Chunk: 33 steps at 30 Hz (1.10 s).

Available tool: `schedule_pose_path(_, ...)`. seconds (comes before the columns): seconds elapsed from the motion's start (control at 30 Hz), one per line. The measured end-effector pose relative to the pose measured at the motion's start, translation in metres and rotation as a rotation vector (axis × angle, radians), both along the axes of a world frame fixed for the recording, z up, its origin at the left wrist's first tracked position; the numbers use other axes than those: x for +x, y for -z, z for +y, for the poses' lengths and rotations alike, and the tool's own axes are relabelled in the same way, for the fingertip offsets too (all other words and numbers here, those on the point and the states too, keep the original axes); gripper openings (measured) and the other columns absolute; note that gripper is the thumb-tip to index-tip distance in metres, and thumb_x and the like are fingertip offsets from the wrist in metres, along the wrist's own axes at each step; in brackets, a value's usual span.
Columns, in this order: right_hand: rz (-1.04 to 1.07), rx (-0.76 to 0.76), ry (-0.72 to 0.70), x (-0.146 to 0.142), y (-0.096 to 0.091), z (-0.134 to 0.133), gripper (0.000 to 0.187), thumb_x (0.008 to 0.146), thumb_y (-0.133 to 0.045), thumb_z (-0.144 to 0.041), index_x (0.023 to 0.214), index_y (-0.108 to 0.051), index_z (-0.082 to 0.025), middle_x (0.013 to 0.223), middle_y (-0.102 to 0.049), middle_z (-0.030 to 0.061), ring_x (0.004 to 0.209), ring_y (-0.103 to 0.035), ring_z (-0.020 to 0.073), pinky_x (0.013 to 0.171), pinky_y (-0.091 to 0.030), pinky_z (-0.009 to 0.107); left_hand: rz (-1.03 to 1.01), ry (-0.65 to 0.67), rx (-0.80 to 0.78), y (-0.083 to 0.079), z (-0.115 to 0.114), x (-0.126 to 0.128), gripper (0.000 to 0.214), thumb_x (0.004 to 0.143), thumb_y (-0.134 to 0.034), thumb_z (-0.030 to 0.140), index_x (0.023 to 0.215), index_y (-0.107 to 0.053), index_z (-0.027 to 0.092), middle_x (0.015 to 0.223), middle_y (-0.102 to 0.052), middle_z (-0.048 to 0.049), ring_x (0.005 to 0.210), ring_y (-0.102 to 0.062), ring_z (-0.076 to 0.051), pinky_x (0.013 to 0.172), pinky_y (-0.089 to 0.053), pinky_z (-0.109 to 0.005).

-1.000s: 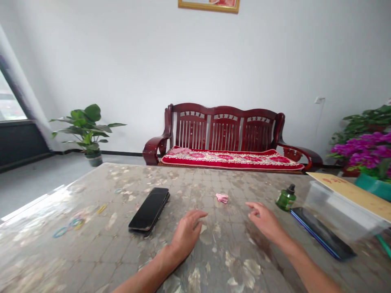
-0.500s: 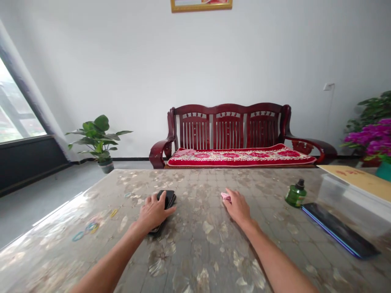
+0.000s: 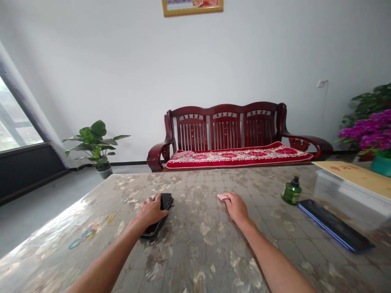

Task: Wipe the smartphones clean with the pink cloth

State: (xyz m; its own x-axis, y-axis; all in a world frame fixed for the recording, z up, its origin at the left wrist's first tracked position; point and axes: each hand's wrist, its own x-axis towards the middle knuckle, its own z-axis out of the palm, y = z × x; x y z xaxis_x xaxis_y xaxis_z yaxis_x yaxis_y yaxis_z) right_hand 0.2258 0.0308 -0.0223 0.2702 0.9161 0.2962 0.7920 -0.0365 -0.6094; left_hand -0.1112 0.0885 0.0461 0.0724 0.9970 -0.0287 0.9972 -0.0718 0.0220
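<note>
My left hand (image 3: 151,212) lies on top of a stack of black phones (image 3: 164,203) on the patterned table (image 3: 198,244), fingers curled over it. Over a small pink object (image 3: 220,197) rests my right hand (image 3: 236,206); only the object's left end shows under the fingertips. Both forearms reach forward across the table.
A green bottle with a black cap (image 3: 291,191) and a dark phone (image 3: 334,225) lie at the right, beside a clear plastic box (image 3: 351,197). Coloured rubber bands (image 3: 85,236) are scattered at the left. A red wooden bench (image 3: 232,138) stands beyond the table.
Both hands moved forward from the near table: the left one onto the black phones, the right one onto the pink object. In the last half second they barely shifted.
</note>
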Motion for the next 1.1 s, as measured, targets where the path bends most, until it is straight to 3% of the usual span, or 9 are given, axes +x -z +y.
schedule_pose_path(0.2, 0.144, 0.046, 0.059, 0.001, 0.0, 0.002, 0.029, 0.088, -0.046, -0.021, 0.098, -0.073, -0.025, 0.106, -0.072, 0.0035, 0.1, -0.064, 0.0197, 0.084, -0.045, 0.027, 0.051, -0.021, -0.029, -0.002, -0.001, 0.003, 0.074, 0.078, -0.055, 0.043, 0.145, -0.038, 0.018, 0.127, -0.057, -0.0215, 0.114, -0.057, -0.041, 0.082, -0.049, -0.045)
schedule_pose_path(0.4, 0.283, 0.105, 0.07, 0.005, -0.001, 0.001, 0.031, 0.09, -0.043, -0.035, 0.096, -0.072, -0.024, 0.1, -0.075, 0.0033, 0.093, -0.067, 0.0203, 0.078, -0.048, 0.026, 0.049, -0.035, -0.025, -0.006, -0.005, 0.007, 0.075, 0.079, -0.055, 0.042, 0.147, -0.035, 0.017, 0.132, -0.054, -0.0223, 0.117, -0.055, -0.042, 0.083, -0.048, -0.046)
schedule_pose_path(0.67, 0.423, 0.178, 0.088, 0.005, -0.002, 0.001, 0.039, 0.087, -0.042, -0.046, 0.094, -0.07, -0.021, 0.096, -0.075, 0.0064, 0.089, -0.068, 0.0226, 0.076, -0.049, 0.027, 0.011, 0.01, 0.012, -0.024, -0.016, 0.021, 0.079, 0.078, -0.055, 0.039, 0.149, -0.029, 0.018, 0.132, -0.05, -0.022, 0.118, -0.051, -0.043, 0.085, -0.045, -0.049)
schedule_pose_path(0.77, 0.471, 0.204, 0.09, 0.004, -0.002, 0.002, 0.04, 0.085, -0.043, -0.049, 0.094, -0.07, -0.02, 0.097, -0.075, 0.0075, 0.091, -0.067, 0.0231, 0.078, -0.049, 0.028, -0.036, 0.089, 0.001, -0.025, -0.028, 0.047, 0.076, 0.079, -0.055, 0.041, 0.148, -0.029, 0.02, 0.13, -0.052, -0.0186, 0.118, -0.052, -0.039, 0.086, -0.045, -0.044)
schedule_pose_path(0.9, 0.517, 0.24, 0.089, 0.004, -0.001, 0.001, 0.043, 0.083, -0.044, -0.05, 0.093, -0.07, -0.018, 0.093, -0.075, 0.0082, 0.086, -0.067, 0.0232, 0.077, -0.048, 0.028, -0.104, 0.165, -0.05, -0.015, -0.044, 0.101, 0.076, 0.08, -0.056, 0.043, 0.148, -0.03, 0.019, 0.132, -0.052, -0.0186, 0.119, -0.052, -0.037, 0.088, -0.045, -0.041)
schedule_pose_path(1.1, 0.549, 0.293, 0.093, 0.005, -0.002, 0.002, 0.047, 0.08, -0.044, -0.055, 0.087, -0.071, -0.017, 0.081, -0.073, 0.0068, 0.074, -0.063, 0.0221, 0.068, -0.047, 0.027, -0.154, 0.122, -0.082, -0.002, -0.052, 0.167, 0.079, 0.078, -0.058, 0.037, 0.148, -0.029, 0.016, 0.133, -0.052, -0.0203, 0.122, -0.05, -0.038, 0.089, -0.044, -0.045)
